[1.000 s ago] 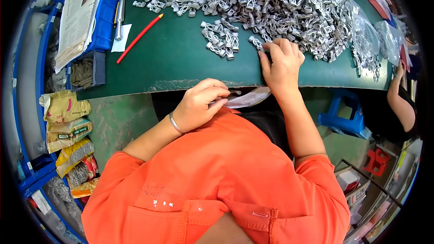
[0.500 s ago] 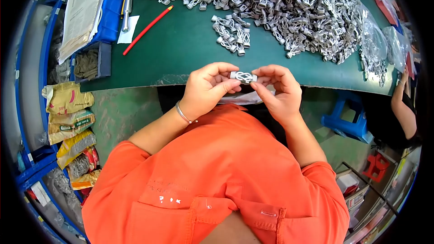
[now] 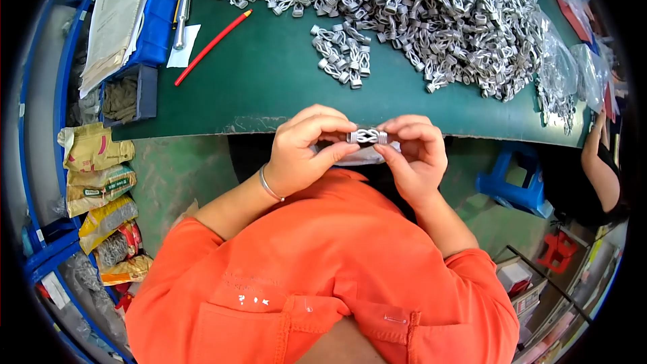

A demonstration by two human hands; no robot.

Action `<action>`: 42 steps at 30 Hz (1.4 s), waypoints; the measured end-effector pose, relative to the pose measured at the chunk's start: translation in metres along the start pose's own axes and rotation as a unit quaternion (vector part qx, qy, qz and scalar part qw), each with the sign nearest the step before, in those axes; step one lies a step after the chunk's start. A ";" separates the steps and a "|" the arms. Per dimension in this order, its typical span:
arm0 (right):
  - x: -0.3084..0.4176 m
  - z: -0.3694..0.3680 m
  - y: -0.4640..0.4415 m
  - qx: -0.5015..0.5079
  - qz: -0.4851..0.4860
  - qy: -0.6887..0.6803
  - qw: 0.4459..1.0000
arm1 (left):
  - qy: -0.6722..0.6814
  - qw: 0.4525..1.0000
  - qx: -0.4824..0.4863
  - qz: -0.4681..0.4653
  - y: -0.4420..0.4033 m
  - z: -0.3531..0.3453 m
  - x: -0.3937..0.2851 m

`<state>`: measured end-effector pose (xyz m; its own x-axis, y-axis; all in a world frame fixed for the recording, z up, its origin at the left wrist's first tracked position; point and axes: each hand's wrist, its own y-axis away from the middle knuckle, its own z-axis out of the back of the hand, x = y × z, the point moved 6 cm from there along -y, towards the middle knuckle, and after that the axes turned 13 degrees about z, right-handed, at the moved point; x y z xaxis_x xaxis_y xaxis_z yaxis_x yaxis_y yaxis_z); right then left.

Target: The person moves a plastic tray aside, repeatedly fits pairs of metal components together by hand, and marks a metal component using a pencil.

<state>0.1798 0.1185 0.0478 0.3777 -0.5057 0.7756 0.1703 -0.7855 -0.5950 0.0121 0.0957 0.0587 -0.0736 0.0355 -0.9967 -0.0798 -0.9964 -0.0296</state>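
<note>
Between my two hands is a silvery metal knot-shaped link (image 3: pixel 367 136), its looped strands running between ribbed end caps. The thumb and fingers of my left hand (image 3: pixel 306 145) pinch its left end. My right hand (image 3: pixel 416 155) pinches the opposite end the same way. Both hands are just off the near edge of the green table (image 3: pixel 263 87). Beyond them lies a small group of similar metal links (image 3: pixel 342 54), and behind that a large heap of the links (image 3: pixel 431 20).
A red pencil (image 3: pixel 213 47) lies on the table's left part. Near it are a metal tool (image 3: pixel 180 30), a blue bin (image 3: pixel 165 10) with papers (image 3: pixel 121 13), and a grey box holding cloth (image 3: pixel 125 99). Plastic bags (image 3: pixel 559 54), a blue stool (image 3: pixel 515 178) and another person's arm (image 3: pixel 598 168) are at right.
Both hands and the link have shifted slightly down and toward me. The link appears turned a little about its length. The grip at both ends stays.
</note>
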 end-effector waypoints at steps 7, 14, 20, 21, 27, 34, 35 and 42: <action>-0.006 0.001 0.014 0.028 -0.002 0.021 0.999 | 0.031 0.998 -0.049 -0.030 0.014 -0.004 0.024; 0.003 -0.009 0.022 0.069 0.040 0.067 0.995 | -0.059 0.998 0.009 0.022 0.033 -0.005 0.043; 0.012 -0.032 0.012 0.255 0.118 0.314 0.907 | -0.322 0.937 0.135 -0.012 0.052 -0.027 0.099; 0.013 -0.032 0.006 0.253 0.135 0.331 0.899 | -0.357 0.919 0.168 0.005 0.058 -0.027 0.106; -0.007 -0.026 -0.057 0.208 0.185 0.465 0.840 | -0.402 0.870 0.282 -0.051 0.076 -0.018 0.108; -0.029 -0.051 -0.049 0.270 0.145 0.404 0.862 | -0.409 0.871 0.270 -0.031 0.077 -0.023 0.111; -0.026 -0.050 -0.044 0.278 0.141 0.394 0.865 | -0.394 0.880 0.263 -0.022 0.077 -0.020 0.112; -0.010 -0.003 -0.041 0.148 0.064 0.398 0.903 | -0.304 0.908 0.288 0.010 0.058 -0.016 0.092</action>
<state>0.1663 0.1551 0.0653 -0.3426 -0.7748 0.5313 0.4521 -0.6317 -0.6297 0.0165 0.0398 -0.0357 -0.6020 0.2293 -0.7649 -0.5667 -0.7975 0.2070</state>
